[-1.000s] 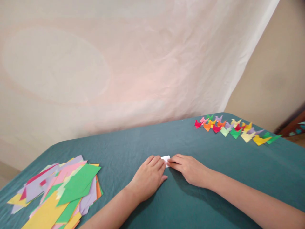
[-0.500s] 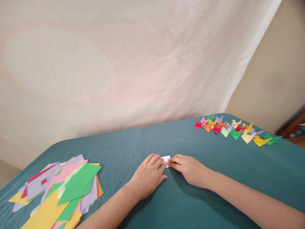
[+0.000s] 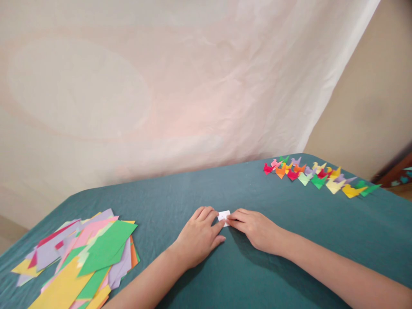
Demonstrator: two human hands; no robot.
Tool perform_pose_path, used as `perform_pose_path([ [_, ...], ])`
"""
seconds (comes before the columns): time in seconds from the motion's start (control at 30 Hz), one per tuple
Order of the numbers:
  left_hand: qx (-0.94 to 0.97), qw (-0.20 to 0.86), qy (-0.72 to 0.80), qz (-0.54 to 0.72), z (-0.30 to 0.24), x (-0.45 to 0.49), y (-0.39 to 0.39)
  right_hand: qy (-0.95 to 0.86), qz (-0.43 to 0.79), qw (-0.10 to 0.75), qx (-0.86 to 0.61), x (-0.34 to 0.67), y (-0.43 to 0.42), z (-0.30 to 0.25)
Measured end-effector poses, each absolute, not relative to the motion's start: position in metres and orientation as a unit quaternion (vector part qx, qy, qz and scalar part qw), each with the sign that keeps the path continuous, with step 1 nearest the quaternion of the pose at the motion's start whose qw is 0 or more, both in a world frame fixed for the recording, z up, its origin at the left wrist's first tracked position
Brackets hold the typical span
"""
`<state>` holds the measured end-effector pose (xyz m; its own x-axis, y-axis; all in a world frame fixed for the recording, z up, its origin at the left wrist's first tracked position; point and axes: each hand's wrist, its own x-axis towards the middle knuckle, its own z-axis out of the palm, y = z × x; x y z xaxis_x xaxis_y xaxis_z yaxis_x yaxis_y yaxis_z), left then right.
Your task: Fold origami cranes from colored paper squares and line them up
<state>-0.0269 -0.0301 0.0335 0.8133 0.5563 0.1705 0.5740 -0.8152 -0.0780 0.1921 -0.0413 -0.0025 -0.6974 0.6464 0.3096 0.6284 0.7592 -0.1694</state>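
A small white piece of folded paper (image 3: 224,217) lies on the table between my hands. My left hand (image 3: 200,235) rests flat at its left side, fingers apart and the index fingertip touching the paper. The right edge of the paper is pinched by my right hand (image 3: 254,227), thumb and index finger together. The fold lines are too small to make out, and the fingertips hide part of the paper.
To the left lies a loose pile of coloured paper sheets (image 3: 106,246). Several small folded paper birds (image 3: 318,182) stand in rows at the far right. The dark green cloth-covered table (image 3: 180,189) ends at a pale hanging sheet (image 3: 193,107).
My left fingers have drawn back slightly to the left, so a little more of the white paper shows. The right hand stays in place on its edge.
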Motion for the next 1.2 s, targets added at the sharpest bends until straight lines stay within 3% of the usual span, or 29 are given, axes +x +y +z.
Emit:
perform_pose_path([
  [0.43,-0.947,0.056,-0.307,-0.071,0.035,-0.029,-0.030,-0.926,0.039,0.170,-0.334,0.194,-0.041,0.004],
  [0.7,-0.947,0.054,-0.310,-0.063,0.034,-0.030,-0.030,-0.906,0.125,0.234,-0.330,0.203,-0.036,0.004],
  [1.2,-0.947,0.066,-0.305,-0.076,0.032,-0.030,-0.029,-0.916,0.102,0.220,-0.321,0.203,-0.037,0.001],
])
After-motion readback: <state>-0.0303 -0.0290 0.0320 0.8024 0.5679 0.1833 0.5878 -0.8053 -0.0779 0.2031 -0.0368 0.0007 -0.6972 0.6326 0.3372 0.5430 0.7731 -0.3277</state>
